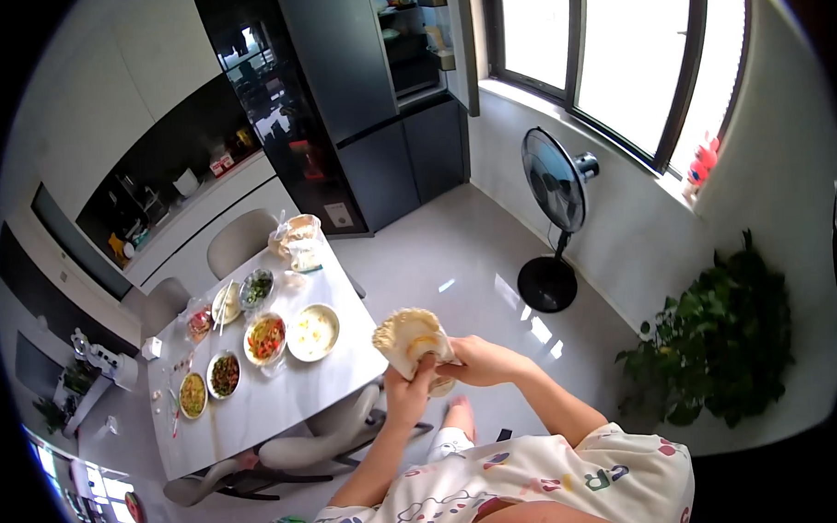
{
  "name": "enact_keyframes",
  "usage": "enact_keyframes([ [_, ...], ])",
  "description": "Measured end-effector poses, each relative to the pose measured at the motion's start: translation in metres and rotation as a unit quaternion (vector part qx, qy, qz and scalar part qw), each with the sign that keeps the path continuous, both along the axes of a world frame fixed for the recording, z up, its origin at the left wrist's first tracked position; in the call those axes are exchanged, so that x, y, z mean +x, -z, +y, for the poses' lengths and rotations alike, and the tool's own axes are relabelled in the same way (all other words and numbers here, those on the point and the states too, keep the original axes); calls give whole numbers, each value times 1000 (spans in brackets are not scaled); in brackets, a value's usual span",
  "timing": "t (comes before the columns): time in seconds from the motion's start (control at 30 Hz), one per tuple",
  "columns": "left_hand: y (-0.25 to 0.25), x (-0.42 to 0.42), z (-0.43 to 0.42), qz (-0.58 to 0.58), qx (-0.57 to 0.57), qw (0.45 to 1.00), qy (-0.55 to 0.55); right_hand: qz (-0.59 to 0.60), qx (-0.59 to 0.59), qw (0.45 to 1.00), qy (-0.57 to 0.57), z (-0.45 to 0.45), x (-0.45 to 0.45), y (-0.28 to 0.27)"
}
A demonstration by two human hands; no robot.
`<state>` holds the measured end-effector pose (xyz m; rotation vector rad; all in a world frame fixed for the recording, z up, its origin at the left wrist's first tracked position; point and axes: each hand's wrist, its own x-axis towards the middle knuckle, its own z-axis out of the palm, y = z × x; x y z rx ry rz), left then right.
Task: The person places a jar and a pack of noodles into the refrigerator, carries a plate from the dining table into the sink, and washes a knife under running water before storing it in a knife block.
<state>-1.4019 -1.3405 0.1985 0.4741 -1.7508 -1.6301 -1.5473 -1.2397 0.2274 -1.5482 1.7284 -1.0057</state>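
In front of my body I hold a pale cream bundle (410,340), with a lumpy, rough upper edge and a yellowish patch on its face. It looks like folded flatbread or a soft pack; I cannot tell which. My left hand (412,389) is closed on its lower part, thumb across the front. My right hand (485,361) grips its right edge, with the fingertips partly hidden behind it. Both hands are close together, just beyond the near right corner of the white table (257,396).
Several filled dishes stand on the table, among them a white bowl (313,332) and a bowl of red and green food (265,339). Chairs (328,431) surround it. Beyond are a fridge (416,49) standing open, a floor fan (556,187) and a leafy plant (716,339).
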Motion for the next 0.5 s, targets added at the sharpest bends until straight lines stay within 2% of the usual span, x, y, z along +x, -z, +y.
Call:
enact_keyframes([
  [0.17,13,-118,-114,15,15,1000,-3,26,27,999,-14,-121,-125,15],
  [0.23,6,-181,-160,25,0,1000,1,25,7,1000,15,-165,-183,8],
  [0.3,-5,-238,-200,50,35,998,20,21,-12,999,35,-201,-235,-6],
  [0.4,-31,-325,-261,72,28,996,44,-21,-36,997,71,-250,-317,-34],
  [0.43,-36,-351,-279,72,30,996,50,-48,14,996,67,-263,-344,-51],
  [0.5,-35,-405,-316,67,31,995,60,-102,-70,990,67,-294,-390,-59],
])
